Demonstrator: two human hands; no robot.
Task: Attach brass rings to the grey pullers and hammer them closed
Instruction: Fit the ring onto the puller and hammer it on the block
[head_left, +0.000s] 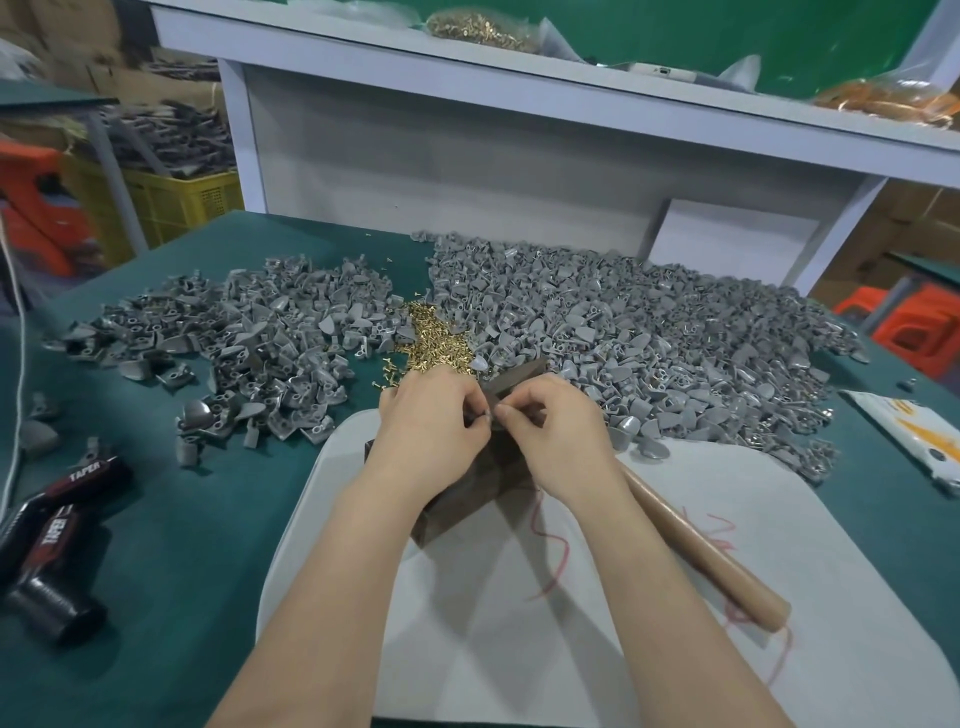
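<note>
Pinching one small grey plastic puller (487, 414) between the curled fingertips of my left hand (431, 431) and my right hand (558, 436), I hold it just over the dark rectangular block (467, 501) on the pale mat (519, 649). The heap of tiny brass rings (436, 338) lies just beyond my knuckles, amid loose grey pullers (649, 338). The wooden-handled hammer (717, 556) runs under my right wrist.

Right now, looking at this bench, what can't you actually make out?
Head view: the small piece pinched between left hand and right hand is mostly covered by fingers; ring or puller, cannot tell.
The hammer: head hidden behind the right hand.
The brass rings: too small to tell open from closed.
The shelf bag: cut off by the right edge.
</note>
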